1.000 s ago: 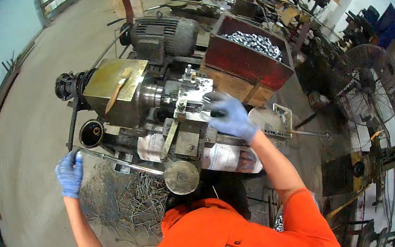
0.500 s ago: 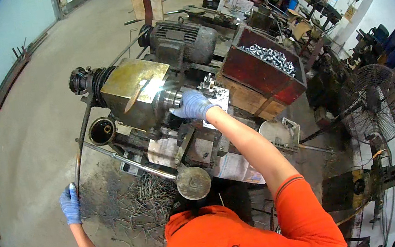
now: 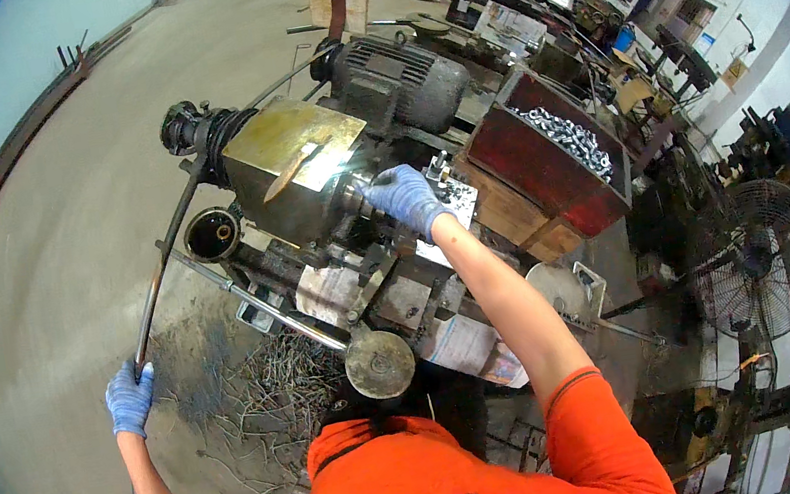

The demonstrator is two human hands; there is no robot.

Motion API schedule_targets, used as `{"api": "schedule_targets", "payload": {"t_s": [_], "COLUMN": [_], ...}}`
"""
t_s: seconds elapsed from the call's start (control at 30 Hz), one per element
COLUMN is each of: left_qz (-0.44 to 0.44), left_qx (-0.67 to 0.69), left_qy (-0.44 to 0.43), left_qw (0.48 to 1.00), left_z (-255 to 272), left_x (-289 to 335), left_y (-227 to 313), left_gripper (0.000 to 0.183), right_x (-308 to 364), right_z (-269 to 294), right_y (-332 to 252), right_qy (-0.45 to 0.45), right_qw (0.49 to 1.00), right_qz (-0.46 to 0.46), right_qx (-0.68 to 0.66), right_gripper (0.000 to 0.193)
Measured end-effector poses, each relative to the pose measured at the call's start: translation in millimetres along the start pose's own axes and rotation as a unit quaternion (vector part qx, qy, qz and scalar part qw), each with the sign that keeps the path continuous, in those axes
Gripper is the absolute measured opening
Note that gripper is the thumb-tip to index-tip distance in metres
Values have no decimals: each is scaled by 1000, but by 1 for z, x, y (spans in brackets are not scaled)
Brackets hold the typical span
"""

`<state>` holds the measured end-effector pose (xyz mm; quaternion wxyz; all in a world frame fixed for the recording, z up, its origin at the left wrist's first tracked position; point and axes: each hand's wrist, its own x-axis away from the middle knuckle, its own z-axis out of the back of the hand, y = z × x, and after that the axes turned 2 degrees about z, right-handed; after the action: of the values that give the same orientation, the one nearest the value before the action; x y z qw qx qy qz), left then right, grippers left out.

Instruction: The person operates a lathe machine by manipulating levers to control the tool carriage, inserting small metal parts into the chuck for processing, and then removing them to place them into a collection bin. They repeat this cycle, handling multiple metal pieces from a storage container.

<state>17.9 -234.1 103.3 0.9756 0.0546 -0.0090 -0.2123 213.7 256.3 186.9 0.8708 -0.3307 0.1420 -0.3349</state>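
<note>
Both my hands wear blue knitted gloves. My left hand [image 3: 131,397] is closed around a long dark lever rod [image 3: 156,286], which runs up to the rear end of the machine's spindle. My right hand [image 3: 404,200] is at the front of the spindle [image 3: 355,192], its fingers closed together at the bright metal nose; whatever they pinch is hidden by the glove. The greasy lathe-like machine [image 3: 283,202] has a brassy top plate [image 3: 289,136], with a brown wooden-looking stick [image 3: 289,173] lying on it. Right of my right hand sits a tool block [image 3: 443,171] with small dark bits around it.
A red bin [image 3: 538,151] full of small shiny metal parts [image 3: 566,134] stands on wood at the right. An electric motor [image 3: 402,79] sits behind the machine. A round pad [image 3: 380,361] and a steel bar [image 3: 267,305] are near my body. Metal shavings [image 3: 270,396] litter the floor. A fan [image 3: 754,247] stands far right.
The view has shifted, so the machine appears farther right. My left hand and the lever have swung a little outward to the left. My right hand has turned slightly at the spindle nose.
</note>
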Motion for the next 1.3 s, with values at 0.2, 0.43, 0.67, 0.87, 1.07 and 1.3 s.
{"api": "schedule_targets", "payload": {"t_s": [0.2,0.43,0.67,0.87,1.07,1.3], "left_qz": [-71,-99,116,172,25,-201], "left_qx": [-108,-273,-129,-75,-5,302], "left_qy": [52,178,217,186,101,223], "left_qw": [990,940,961,964,995,905], "left_z": [-22,-26,-36,-27,-5,77], "left_x": [-51,-202,-182,-86,-98,-54], "left_y": [-7,-110,-79,-6,6,226], "left_gripper": [23,28,24,23,34,46], "right_x": [6,6,20,76,159,256], "right_z": [-12,-17,6,57,118,124], "right_y": [3,10,-11,15,60,124], "right_qy": [17,53,44,176,259,313], "right_qw": [997,996,994,975,963,946], "right_qz": [28,23,48,104,47,22], "right_qx": [70,64,84,82,53,81], "right_gripper": [43,43,45,34,21,10]}}
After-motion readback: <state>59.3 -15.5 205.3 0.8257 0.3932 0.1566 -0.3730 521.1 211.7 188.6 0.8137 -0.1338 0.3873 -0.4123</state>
